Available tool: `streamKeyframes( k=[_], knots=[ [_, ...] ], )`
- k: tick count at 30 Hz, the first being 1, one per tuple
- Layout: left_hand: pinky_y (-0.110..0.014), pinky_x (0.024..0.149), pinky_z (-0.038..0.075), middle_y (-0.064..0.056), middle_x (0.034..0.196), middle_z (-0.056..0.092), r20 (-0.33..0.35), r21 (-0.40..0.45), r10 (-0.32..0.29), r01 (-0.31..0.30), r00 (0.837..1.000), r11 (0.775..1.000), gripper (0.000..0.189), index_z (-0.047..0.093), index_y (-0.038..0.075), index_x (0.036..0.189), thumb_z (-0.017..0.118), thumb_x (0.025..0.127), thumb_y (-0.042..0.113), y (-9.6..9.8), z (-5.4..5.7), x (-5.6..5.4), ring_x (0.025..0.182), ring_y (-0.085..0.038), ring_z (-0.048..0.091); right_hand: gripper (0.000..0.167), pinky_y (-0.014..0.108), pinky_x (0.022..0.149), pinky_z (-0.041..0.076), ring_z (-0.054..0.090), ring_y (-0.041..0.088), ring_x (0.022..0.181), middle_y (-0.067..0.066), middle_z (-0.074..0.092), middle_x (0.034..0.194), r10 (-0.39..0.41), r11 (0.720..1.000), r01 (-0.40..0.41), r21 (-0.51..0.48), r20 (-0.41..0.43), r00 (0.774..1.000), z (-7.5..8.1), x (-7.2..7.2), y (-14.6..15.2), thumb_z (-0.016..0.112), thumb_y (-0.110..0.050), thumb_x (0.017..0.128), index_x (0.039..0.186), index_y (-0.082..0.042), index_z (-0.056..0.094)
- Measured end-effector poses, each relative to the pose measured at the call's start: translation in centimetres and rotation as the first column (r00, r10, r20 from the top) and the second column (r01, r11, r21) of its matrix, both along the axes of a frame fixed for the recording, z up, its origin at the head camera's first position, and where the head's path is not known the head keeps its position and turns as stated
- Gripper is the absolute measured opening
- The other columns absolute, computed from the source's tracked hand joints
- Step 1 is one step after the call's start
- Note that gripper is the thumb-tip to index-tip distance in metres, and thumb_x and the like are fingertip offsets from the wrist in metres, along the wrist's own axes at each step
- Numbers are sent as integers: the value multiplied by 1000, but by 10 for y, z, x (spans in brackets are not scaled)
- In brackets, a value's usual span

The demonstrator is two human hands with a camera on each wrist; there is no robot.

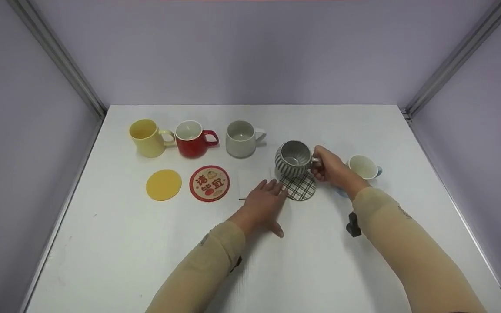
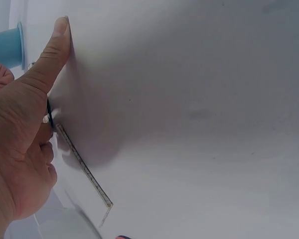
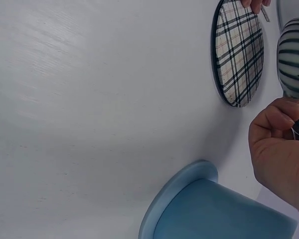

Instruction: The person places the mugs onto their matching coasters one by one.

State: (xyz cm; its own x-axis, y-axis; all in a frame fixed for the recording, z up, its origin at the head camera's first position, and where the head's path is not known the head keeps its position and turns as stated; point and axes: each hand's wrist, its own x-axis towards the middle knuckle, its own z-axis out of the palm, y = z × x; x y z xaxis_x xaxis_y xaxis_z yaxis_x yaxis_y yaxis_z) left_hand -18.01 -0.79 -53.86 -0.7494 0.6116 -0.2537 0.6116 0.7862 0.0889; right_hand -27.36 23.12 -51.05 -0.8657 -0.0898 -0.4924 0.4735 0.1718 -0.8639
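My right hand (image 1: 331, 167) grips the handle of a grey striped mug (image 1: 293, 160). From the head view the mug overlaps the far edge of a round plaid coaster (image 1: 300, 188); in the right wrist view a gap shows between the mug (image 3: 294, 59) and the coaster (image 3: 239, 55). My left hand (image 1: 265, 206) lies palm down with fingers extended, fingertips at the plaid coaster's left edge. Beneath and beside those fingers is a pale square coaster (image 1: 250, 180), partly hidden. In the left wrist view the left hand (image 2: 20, 139) has its thumb stretched away from the fingers.
Along the back stand a yellow mug (image 1: 148, 139), a red mug (image 1: 192, 140) and a light grey mug (image 1: 240, 140). A yellow coaster (image 1: 164, 185) and a red-rimmed coaster (image 1: 209, 183) lie before them. Beside my right wrist, a light blue cup (image 3: 214, 214) stands on a blue coaster (image 3: 164, 199).
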Motion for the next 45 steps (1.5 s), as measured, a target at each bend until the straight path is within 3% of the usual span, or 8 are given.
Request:
streamKeyframes(
  k=[16,31,45],
  knots=[
    [-45,132,14,-12,174,27,4,11,-13,13,1000,1000,127,36,11,166,88,68,75,0,-8,-4,161,-32,21,26,26,52,39,44,15,61,-2,48,69,-42,999,43,-32,42,998,-11,15,5,45,-29,92,69,-16,41],
    [-47,132,15,-14,174,26,17,56,-9,8,1000,998,127,35,10,166,90,69,71,-2,-5,-2,161,-34,22,31,25,51,37,44,15,58,-2,49,66,-49,997,53,-64,66,997,-16,24,13,43,-27,94,65,-16,42],
    [-46,132,14,-14,173,27,21,29,-12,11,1000,1000,127,35,10,166,89,70,72,-2,-2,-1,161,-33,21,29,26,53,35,43,16,60,-1,48,66,-46,998,49,-33,87,995,-19,30,13,42,-29,91,65,-15,38]
  ],
)
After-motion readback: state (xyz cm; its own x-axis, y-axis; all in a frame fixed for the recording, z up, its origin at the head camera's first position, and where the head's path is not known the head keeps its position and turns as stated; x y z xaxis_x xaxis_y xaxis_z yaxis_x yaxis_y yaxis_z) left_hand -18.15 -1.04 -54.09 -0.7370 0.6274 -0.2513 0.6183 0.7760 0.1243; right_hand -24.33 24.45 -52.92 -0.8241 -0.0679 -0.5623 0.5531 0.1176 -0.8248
